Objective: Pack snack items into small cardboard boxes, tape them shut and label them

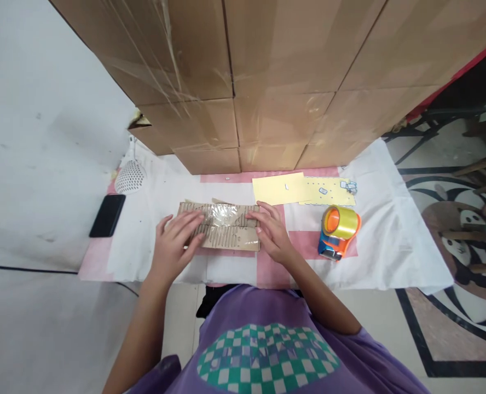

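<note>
A piece of corrugated cardboard [226, 236] lies in front of me, its ridges showing and shiny clear tape across its upper half. My left hand [179, 235] rests on its left end, fingers stretched out over the surface. At the opposite end, my right hand [273, 232] has its fingers spread along the edge and onto the top. Neither hand is wrapped round it. Right of my right hand stands an orange and blue tape dispenser [345, 247] with a roll of yellowish tape [349, 221].
Stacked cardboard boxes [284, 120] wall off the table's back. Yellow paper sheets [279, 189] lie before them. On the left are a black phone [107, 215] and a white perforated ladle [130, 177] beside the wall. A pink and white cloth [230, 268] covers the table.
</note>
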Tool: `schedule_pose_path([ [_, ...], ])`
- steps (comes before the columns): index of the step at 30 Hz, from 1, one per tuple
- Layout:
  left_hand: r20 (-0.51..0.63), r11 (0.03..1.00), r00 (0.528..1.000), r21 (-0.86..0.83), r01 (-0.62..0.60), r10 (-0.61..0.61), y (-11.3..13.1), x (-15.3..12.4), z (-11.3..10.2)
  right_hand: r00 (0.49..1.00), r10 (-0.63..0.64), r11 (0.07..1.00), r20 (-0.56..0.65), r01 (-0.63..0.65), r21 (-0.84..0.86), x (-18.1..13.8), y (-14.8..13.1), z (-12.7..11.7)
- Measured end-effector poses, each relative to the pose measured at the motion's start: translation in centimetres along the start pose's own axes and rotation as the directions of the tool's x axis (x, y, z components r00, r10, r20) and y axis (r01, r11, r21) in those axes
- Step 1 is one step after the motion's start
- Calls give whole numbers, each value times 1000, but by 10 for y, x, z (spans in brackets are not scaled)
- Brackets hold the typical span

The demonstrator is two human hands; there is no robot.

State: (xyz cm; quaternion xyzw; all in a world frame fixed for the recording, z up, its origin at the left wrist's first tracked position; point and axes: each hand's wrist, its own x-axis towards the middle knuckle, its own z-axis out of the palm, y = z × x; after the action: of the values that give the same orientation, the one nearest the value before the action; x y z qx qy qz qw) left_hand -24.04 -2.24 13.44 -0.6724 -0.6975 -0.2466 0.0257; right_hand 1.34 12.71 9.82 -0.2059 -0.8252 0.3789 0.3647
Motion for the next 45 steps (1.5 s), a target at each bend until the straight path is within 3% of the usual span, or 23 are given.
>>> schedule_pose_path([
  [2, 140, 995, 988, 65, -80, 71, 9, 4, 1, 997, -13, 997, -70, 8, -70, -9, -2, -14],
  [4, 183, 990, 980, 94, -101, 82, 14, 5, 4, 963, -24, 982, -267, -27, -187, -23, -1, -38],
  [6, 184, 987, 979, 112, -112, 90, 14, 5, 6, 844, -14, 939, -536, -172, -296, -42, 5, -69],
  [9, 164, 975, 973, 130, -182, 160, 10, 3, 7, 579, 123, 836, -806, -498, -230, -73, 25, -118],
  [11, 116, 960, 967, 141, -244, 229, 8, 1, 6, 451, 359, 790, -817, -612, 10, -92, 43, -144],
  [13, 38, 949, 960, 147, -280, 278, 11, 0, 4, 391, 633, 699, -668, -660, 276, -106, 60, -161],
  [14, -18, 946, 956, 147, -288, 294, 15, -1, 3, 399, 733, 641, -552, -677, 361, -111, 66, -165],
  [16, -147, 944, 935, 117, -308, 323, 29, -5, 4, 482, 812, 582, -329, -706, 403, -116, 73, -168],
  [18, -274, 924, 887, 27, -381, 373, 52, -9, 12, 589, 783, 619, -202, -703, 350, -115, 72, -163],
  [20, -325, 866, 846, -128, -483, 424, 82, -14, 27, 664, 725, 686, -185, -669, 286, -110, 68, -153],
  [22, -228, 805, 864, -314, -502, 450, 114, -16, 49, 727, 644, 764, -238, -599, 241, -106, 62, -138],
  [25, -5, 812, 918, -465, -352, 396, 153, -13, 82, 808, 449, 894, -382, -412, 178, -104, 53, -114],
  [28, 167, 810, 967, -584, -62, 194, 176, 1, 104, 831, 258, 966, -493, -234, 111, -107, 40, -95],
  [30, 277, 763, 956, -638, 106, 99, 183, 11, 113, 845, 175, 985, -505, -156, 80, -108, 31, -85],
  [32, 338, 726, 940, -659, 197, 52, 184, 20, 121, 873, 144, 990, -465, -130, 63, -108, 25, -77],
  [35, 343, 713, 939, -658, 243, -3, 181, 28, 134, 887, 243, 964, -393, -177, 198, -105, 25, -67],
  [39, 359, 731, 932, -626, 271, -38, 176, 29, 151, 863, 395, 871, -314, -243, 426, -111, 34, -52],
  [43, 372, 759, 927, -592, 271, -41, 171, 20, 168, 810, 456, 885, -367, -371, 281, -124, 48, -37],
  [45, 340, 794, 935, -539, 281, -100, 168, 14, 177, 798, 459, 888, -391, -396, 234, -127, 56, -32],
])
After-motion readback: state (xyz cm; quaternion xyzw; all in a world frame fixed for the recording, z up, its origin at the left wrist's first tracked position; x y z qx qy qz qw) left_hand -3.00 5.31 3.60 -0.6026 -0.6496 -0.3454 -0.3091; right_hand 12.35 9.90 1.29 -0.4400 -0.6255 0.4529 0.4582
